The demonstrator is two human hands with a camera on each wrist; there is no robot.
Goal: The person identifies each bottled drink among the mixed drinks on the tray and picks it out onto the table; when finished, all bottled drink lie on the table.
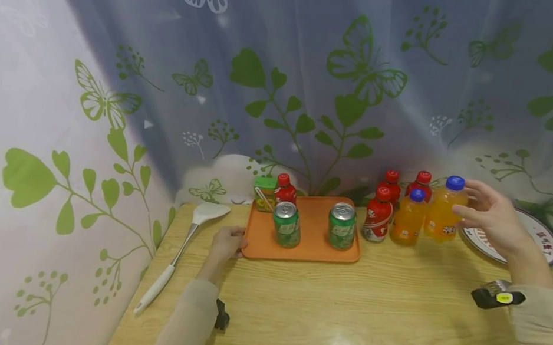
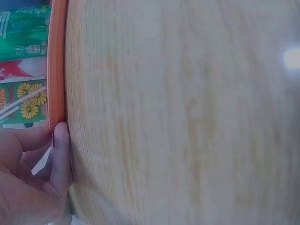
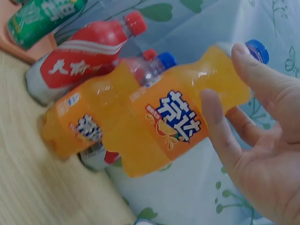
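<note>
My left hand point(image 1: 227, 242) is at the left front corner of an orange tray point(image 1: 307, 252), pinching its rim between thumb and fingers, as the left wrist view shows. On the tray stand two green drink cans point(image 1: 287, 225), a red-capped bottle point(image 1: 286, 189) and a green drink carton point(image 1: 265, 194) with a straw. To the right, my right hand point(image 1: 496, 220) holds a blue-capped orange soda bottle point(image 3: 164, 119) by its upper part, fingers on either side. A second, smaller-looking orange soda bottle point(image 1: 407, 219) stands just left of it, beside a red-labelled bottle point(image 1: 378, 214).
Two more red-capped bottles point(image 1: 390, 181) stand behind, near the patterned curtain point(image 1: 290, 79). A white plate point(image 1: 540, 236) with a dark rim leans behind my right hand. A fork point(image 1: 498, 285) lies under the right wrist. A white-handled spatula point(image 1: 163, 284) lies at the left.
</note>
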